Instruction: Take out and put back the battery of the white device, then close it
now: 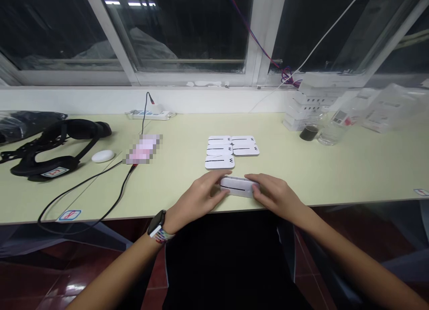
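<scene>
Between both hands, near the table's front edge, is a stack of white cards (237, 186) with a black line on its face. My left hand (204, 191) grips its left end between thumb and fingers. The right end is pinched by my right hand (273, 194). Just beyond lie several white rounded cards, each with a black line and a W-like mark. They form a left column of three, with the nearest card (219, 162) closest to my hands, and a right column of two, including a card (246, 149) in its nearer place.
A black headset (60, 144), a white oval case (103, 156) and a blurred-out phone-like object (143, 149) with a black cable are at left. A power strip (150, 115) sits by the wall. White boxes (306, 104), a dark-lidded bottle (330, 133) and plastic bags (389, 109) stand at right.
</scene>
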### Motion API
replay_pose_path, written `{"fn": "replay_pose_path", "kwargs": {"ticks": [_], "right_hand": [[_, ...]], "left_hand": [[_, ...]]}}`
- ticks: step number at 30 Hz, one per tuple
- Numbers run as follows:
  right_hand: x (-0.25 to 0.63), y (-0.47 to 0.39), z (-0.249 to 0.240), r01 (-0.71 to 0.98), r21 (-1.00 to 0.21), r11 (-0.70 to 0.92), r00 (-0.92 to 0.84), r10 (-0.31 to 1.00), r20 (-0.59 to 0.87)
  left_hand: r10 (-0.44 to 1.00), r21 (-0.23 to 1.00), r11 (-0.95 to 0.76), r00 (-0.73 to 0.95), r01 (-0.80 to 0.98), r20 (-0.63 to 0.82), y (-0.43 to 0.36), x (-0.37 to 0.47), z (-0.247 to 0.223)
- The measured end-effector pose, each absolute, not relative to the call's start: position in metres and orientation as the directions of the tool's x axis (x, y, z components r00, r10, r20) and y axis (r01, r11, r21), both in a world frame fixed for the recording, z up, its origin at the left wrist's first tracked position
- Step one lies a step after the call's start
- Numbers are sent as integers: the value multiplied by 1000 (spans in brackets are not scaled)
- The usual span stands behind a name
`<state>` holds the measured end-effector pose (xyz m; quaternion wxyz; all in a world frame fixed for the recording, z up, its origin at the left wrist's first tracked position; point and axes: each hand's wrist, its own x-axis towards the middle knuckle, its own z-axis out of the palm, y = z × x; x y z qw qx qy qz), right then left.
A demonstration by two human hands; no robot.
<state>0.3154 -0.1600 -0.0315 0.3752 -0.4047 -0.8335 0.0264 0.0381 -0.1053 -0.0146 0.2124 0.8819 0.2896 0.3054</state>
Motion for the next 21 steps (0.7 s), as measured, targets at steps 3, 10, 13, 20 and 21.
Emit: {"fn": "replay_pose_path", "kwargs": {"ticks": [3, 10, 13, 20, 21], "right_hand": [[314, -159, -31, 658, -413, 630, -359, 744, 564], [315, -148, -31, 639, -370, 675, -481, 725, 492], [315, -143, -28, 627, -401, 668, -503, 740, 446], [319, -127, -14, 555, -464, 691, -558, 722, 409], [323, -120, -10, 548, -469, 693, -572, 719, 395]], "left_hand": [[738, 674, -624, 581, 395, 343, -101, 43, -16], [747, 689, -607, 579, 395, 327, -96, 46, -22], [714, 611, -670, 592, 421, 374, -97, 44, -20], [676, 337, -735, 596, 588, 433, -93, 34, -18], [682, 301, -728, 600, 617, 418, -92, 33, -20]]}}
